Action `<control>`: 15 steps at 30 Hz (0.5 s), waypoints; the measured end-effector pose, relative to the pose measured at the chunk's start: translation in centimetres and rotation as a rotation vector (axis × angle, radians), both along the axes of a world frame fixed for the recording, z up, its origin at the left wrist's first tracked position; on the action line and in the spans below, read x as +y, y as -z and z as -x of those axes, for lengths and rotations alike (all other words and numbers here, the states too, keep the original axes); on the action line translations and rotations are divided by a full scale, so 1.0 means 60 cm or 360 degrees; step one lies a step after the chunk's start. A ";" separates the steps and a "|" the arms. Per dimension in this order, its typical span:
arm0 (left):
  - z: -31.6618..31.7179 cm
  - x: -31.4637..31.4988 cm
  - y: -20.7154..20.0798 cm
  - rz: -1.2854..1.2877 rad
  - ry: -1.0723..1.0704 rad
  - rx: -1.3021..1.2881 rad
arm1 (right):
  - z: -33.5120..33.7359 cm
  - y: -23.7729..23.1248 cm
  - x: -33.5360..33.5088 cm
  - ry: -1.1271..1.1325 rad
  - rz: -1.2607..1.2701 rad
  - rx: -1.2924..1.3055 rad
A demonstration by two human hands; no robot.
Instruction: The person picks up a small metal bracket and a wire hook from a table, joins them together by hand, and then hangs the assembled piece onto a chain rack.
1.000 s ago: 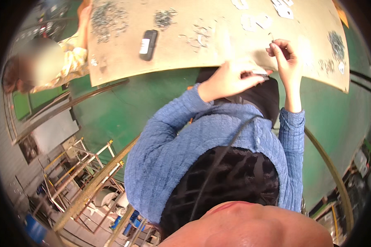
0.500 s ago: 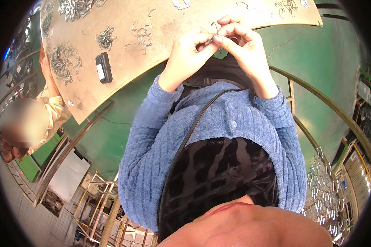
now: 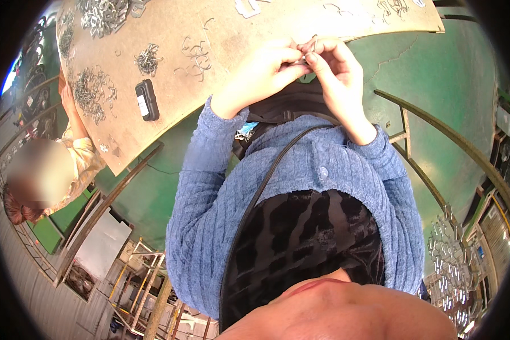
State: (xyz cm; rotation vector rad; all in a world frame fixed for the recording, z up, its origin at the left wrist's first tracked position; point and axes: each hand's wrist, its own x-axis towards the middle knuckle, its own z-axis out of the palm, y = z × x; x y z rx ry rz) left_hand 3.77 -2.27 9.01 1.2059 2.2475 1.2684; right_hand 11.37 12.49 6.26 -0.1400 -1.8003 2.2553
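Observation:
Just over the table's near edge, my two hands meet around a small bent metal wire hook (image 3: 314, 44). My left hand (image 3: 260, 71) is closed, its thumb and fingertips pinching at the hook's left side. From the other side, the thumb and curled fingers of my right hand (image 3: 340, 71) grip it too. Fingertips cover most of the hook, so its full shape is hidden. Left of my hands, several loose wire hooks (image 3: 195, 58) lie scattered on the tabletop (image 3: 170, 28), beside a small heap of hooks (image 3: 147, 60).
A black case (image 3: 144, 100) with a white label lies left, near a wider hook pile (image 3: 94, 93). Flat metal pieces (image 3: 102, 18) are heaped farther back. Another person's hand (image 3: 68, 97) is at the table's left edge. Metal parts hang (image 3: 450, 260) at lower right.
The hook stuck up clearly between my fingertips before; now it is turned and mostly covered by them. My right fingers have curled in closer. The whole view has shifted slightly.

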 end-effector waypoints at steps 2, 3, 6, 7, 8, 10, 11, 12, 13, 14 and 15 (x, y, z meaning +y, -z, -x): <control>0.009 -0.001 0.006 -0.0031 0.0132 -0.0059 | -0.002 0.005 0.004 0.0073 -0.0377 0.0151; 0.015 -0.001 0.007 -0.0050 0.0202 -0.0088 | -0.002 0.002 0.009 0.0097 -0.0575 0.0291; 0.055 -0.018 0.007 -0.0094 0.0351 -0.0836 | -0.005 -0.003 0.018 0.0127 -0.0766 0.0487; 0.078 -0.036 0.028 -0.0202 0.0125 -0.0816 | -0.004 -0.014 0.012 0.0096 -0.0734 0.0543; 0.105 -0.041 0.054 -0.0014 -0.0207 -0.0472 | -0.004 -0.012 0.008 0.0105 -0.0633 0.0540; 0.136 -0.032 0.089 0.0209 -0.0582 0.0180 | -0.007 -0.005 0.017 0.0137 -0.0679 0.0500; 0.141 -0.026 0.101 0.0250 -0.0648 0.0490 | -0.009 -0.001 0.021 0.0147 -0.0697 0.0485; 0.144 -0.023 0.113 0.0295 -0.0719 0.0803 | -0.009 0.003 0.021 0.0141 -0.0675 0.0463; 0.145 -0.016 0.131 0.0317 -0.0809 0.0750 | -0.010 0.006 0.022 0.0139 -0.0658 0.0442; 0.143 -0.007 0.151 0.0339 -0.0904 0.0697 | -0.011 0.009 0.023 0.0133 -0.0640 0.0422; 0.142 0.000 0.156 0.0373 -0.0999 0.0652 | -0.011 0.012 0.022 0.0141 -0.0607 0.0405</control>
